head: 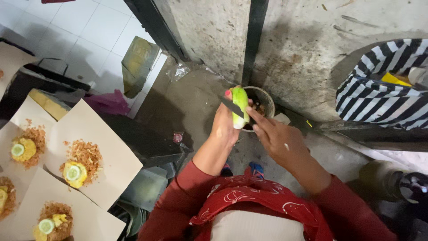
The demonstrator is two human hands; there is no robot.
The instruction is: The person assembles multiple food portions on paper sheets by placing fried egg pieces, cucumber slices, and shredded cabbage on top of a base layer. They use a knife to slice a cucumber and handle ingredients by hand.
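Two hands meet over the small dark bowl [260,101] that sits on the concrete floor by the wall. Your left hand [224,125] is closed around a cucumber [239,106], fingers wrapped on its lower half so the upper end stands clear. That hold keeps the cucumber nearly upright and directly over the bowl, which I judge lets whatever comes off fall into it rather than onto the floor. Your right hand [277,138] is closed on the handle of a knife [232,107], forefinger stretched along it. The dark blade lies slantwise across the cucumber and touches its skin about midway. The extended finger appears to steady the blade for a shallow cut.

The cucumber is pale green with a glossy, bright yellow-green upper end and a whiter lower part near your fingers; whether that whiter part is pared flesh cannot be told. It is held in the air, not resting on anything.

Four sheets of brown paper [111,156] lie at the left edge of the view, overlapping, each carrying a food portion [76,172] of yellow mound, brown crumbs and a cucumber slice. They are well apart from your hands. A black-and-white striped bag [374,100] stands at the right, against the wall.
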